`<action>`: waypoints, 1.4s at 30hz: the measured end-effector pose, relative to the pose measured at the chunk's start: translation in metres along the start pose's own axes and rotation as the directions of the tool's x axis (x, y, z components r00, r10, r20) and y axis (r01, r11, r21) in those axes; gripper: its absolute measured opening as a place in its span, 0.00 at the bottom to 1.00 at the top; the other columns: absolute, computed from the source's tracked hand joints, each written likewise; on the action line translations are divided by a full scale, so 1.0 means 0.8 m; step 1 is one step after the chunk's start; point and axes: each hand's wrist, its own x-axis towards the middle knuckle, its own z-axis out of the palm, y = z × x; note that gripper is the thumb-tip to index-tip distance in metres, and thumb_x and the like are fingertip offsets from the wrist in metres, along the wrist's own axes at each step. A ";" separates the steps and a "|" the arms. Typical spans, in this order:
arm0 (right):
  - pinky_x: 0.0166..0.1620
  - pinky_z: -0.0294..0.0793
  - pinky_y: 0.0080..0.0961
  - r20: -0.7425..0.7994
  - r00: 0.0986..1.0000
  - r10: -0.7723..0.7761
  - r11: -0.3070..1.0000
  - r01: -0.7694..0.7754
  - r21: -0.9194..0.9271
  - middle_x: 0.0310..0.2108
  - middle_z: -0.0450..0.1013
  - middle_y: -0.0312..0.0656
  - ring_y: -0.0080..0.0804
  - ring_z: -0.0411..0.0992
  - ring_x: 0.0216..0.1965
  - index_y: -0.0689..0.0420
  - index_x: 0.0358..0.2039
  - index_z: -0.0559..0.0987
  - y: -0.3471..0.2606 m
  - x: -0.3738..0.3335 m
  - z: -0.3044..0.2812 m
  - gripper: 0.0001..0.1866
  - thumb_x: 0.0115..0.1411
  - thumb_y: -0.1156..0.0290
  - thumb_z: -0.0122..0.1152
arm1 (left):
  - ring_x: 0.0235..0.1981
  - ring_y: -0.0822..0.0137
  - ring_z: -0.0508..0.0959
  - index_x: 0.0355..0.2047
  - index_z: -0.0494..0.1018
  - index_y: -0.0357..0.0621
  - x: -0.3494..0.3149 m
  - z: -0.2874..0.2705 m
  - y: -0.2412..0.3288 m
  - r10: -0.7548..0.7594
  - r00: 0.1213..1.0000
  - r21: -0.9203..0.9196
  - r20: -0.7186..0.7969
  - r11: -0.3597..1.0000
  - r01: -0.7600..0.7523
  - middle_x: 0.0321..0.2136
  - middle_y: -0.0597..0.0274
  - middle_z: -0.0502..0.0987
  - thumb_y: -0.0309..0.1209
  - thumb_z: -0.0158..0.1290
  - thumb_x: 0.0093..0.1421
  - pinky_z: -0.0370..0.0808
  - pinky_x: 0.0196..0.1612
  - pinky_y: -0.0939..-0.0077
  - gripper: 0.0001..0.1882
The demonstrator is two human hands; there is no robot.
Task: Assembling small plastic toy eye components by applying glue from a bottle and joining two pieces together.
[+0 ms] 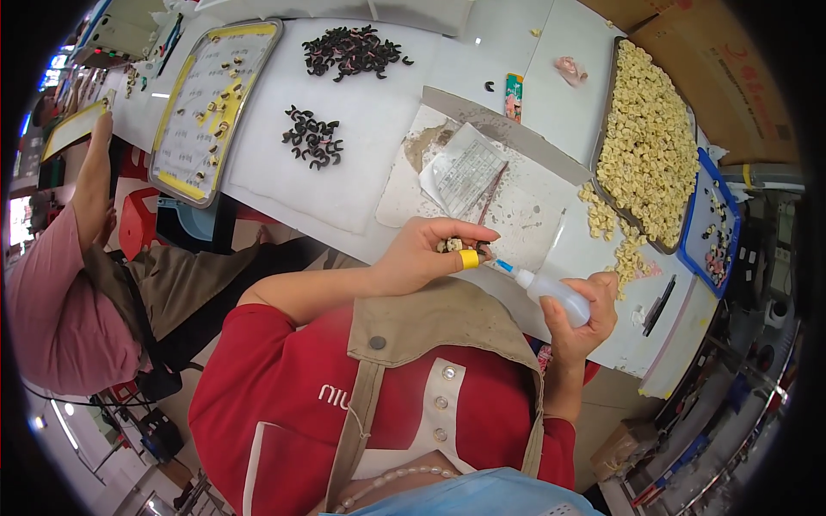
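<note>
"What is being held at the centre of the frame?"
"A squeeze bottle (559,297), just right of centre and low. Its body is rounded, translucent and whitish, narrowed to a white neck and ended by a blue nozzle (504,266). It is tilted, nozzle toward the upper left."

"How is it gripped?"
"By the right hand (585,322), its thumb and fingers clamped around the body."

"And the left hand (422,254)?"
"It is curled, fingers closed around small pieces (453,246), cream and dark. A yellow band (469,259) is worn on one finger. The nozzle is pointed at the fingertips; whether anything is touched by it cannot be told."

"What is seen around them?"
"Above, a printed sheet (465,168) is laid in a shallow white box (551,148). At upper right, a tray (614,53) is heaped with cream pieces (647,138), some spilled beside it. Dark curved pieces (348,52) are piled at upper centre-left, with a smaller pile (312,138) below. At upper left, brown-and-cream pieces (215,129) are scattered on a metal-rimmed tray (275,39)."
</note>
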 end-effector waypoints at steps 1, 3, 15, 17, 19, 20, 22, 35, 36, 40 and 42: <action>0.30 0.57 0.22 -0.036 0.999 0.004 1.000 -0.003 0.022 0.21 0.61 0.34 0.29 0.57 0.26 0.59 0.24 0.73 0.001 0.000 -0.001 0.13 0.40 0.67 0.66 | 0.39 0.76 0.72 0.45 0.70 0.38 0.000 -0.001 0.000 0.013 1.000 -0.004 0.004 1.000 -0.013 0.36 0.62 0.74 0.21 0.49 0.54 0.68 0.43 0.83 0.16; 0.31 0.57 0.21 -0.070 0.997 0.009 0.999 -0.006 0.043 0.22 0.61 0.34 0.28 0.57 0.26 0.59 0.24 0.73 0.009 0.000 -0.001 0.13 0.41 0.66 0.65 | 0.39 0.75 0.73 0.45 0.69 0.37 -0.001 -0.004 -0.001 0.026 1.000 -0.009 0.009 1.000 -0.026 0.36 0.61 0.74 0.20 0.49 0.55 0.69 0.43 0.84 0.16; 0.42 0.63 0.24 0.056 0.957 0.284 0.959 -0.282 -0.043 0.33 0.68 0.41 0.32 0.65 0.37 0.59 0.32 0.75 0.049 0.018 0.082 0.09 0.50 0.70 0.60 | 0.37 0.76 0.73 0.42 0.72 0.37 0.003 -0.023 0.004 0.141 0.990 0.237 -0.004 0.962 -0.136 0.35 0.61 0.75 0.20 0.49 0.54 0.70 0.40 0.84 0.14; 0.43 0.64 0.25 0.095 0.984 0.153 0.975 -0.134 -0.176 0.34 0.68 0.42 0.34 0.65 0.37 0.59 0.32 0.75 0.047 0.022 0.079 0.09 0.50 0.70 0.60 | 0.36 0.73 0.72 0.41 0.72 0.39 0.007 -0.029 0.005 0.321 0.942 0.223 0.099 0.915 -0.336 0.34 0.60 0.74 0.17 0.49 0.52 0.68 0.37 0.81 0.15; 0.41 0.65 0.26 0.044 0.992 0.116 0.986 -0.110 -0.122 0.33 0.69 0.42 0.35 0.66 0.35 0.60 0.31 0.75 0.048 0.025 0.071 0.08 0.52 0.71 0.58 | 0.35 0.72 0.72 0.42 0.71 0.39 0.012 -0.031 0.011 0.201 0.974 -0.070 0.107 0.978 -0.195 0.33 0.60 0.74 0.17 0.50 0.51 0.68 0.37 0.80 0.16; 0.41 0.65 0.26 0.042 0.992 0.117 0.986 -0.111 -0.125 0.33 0.69 0.42 0.35 0.66 0.35 0.60 0.31 0.75 0.053 0.024 0.064 0.08 0.52 0.71 0.58 | 0.35 0.70 0.72 0.42 0.71 0.40 0.015 -0.031 0.013 0.082 0.986 -0.348 0.146 0.937 -0.027 0.33 0.59 0.73 0.17 0.51 0.51 0.68 0.37 0.79 0.16; 0.35 0.65 0.19 -0.135 0.964 0.229 0.946 -0.253 -0.203 0.31 0.72 0.38 0.23 0.66 0.31 0.61 0.32 0.76 0.069 0.022 0.042 0.07 0.55 0.71 0.55 | 0.35 0.71 0.72 0.43 0.70 0.40 0.020 -0.037 0.014 0.012 0.969 -0.542 0.248 0.830 0.129 0.32 0.59 0.73 0.17 0.52 0.50 0.68 0.37 0.80 0.17; 0.32 0.67 0.16 -0.077 0.973 0.217 0.934 -0.230 -0.275 0.30 0.70 0.38 0.21 0.67 0.28 0.62 0.33 0.73 0.083 0.010 0.018 0.06 0.52 0.78 0.56 | 0.44 0.71 0.72 0.45 0.69 0.37 0.025 -0.002 -0.005 -0.272 0.943 -0.294 0.192 0.901 0.320 0.41 0.58 0.73 0.21 0.54 0.51 0.67 0.48 0.79 0.19; 0.32 0.67 0.16 -0.032 0.976 0.214 0.965 -0.216 -0.150 0.31 0.70 0.38 0.22 0.67 0.28 0.62 0.32 0.73 0.072 0.011 0.019 0.06 0.52 0.79 0.56 | 0.44 0.71 0.72 0.45 0.69 0.37 0.025 -0.002 -0.006 -0.268 0.946 -0.293 0.185 0.903 0.313 0.41 0.58 0.73 0.21 0.54 0.51 0.67 0.48 0.79 0.19; 0.32 0.66 0.15 0.137 0.973 0.186 0.955 -0.212 0.206 0.31 0.70 0.39 0.21 0.66 0.28 0.62 0.31 0.73 0.034 0.004 0.025 0.08 0.49 0.82 0.58 | 0.46 0.71 0.71 0.46 0.69 0.37 0.024 0.001 -0.012 -0.295 0.938 -0.298 0.181 0.893 0.338 0.42 0.56 0.73 0.22 0.52 0.52 0.66 0.50 0.78 0.18; 0.31 0.66 0.14 0.148 0.981 0.128 0.968 -0.156 0.197 0.30 0.70 0.40 0.21 0.66 0.27 0.62 0.30 0.74 0.019 0.005 0.028 0.10 0.45 0.81 0.63 | 0.45 0.70 0.71 0.46 0.68 0.36 0.024 0.003 -0.017 -0.282 0.942 -0.324 0.180 0.887 0.328 0.42 0.56 0.73 0.22 0.52 0.53 0.67 0.49 0.78 0.18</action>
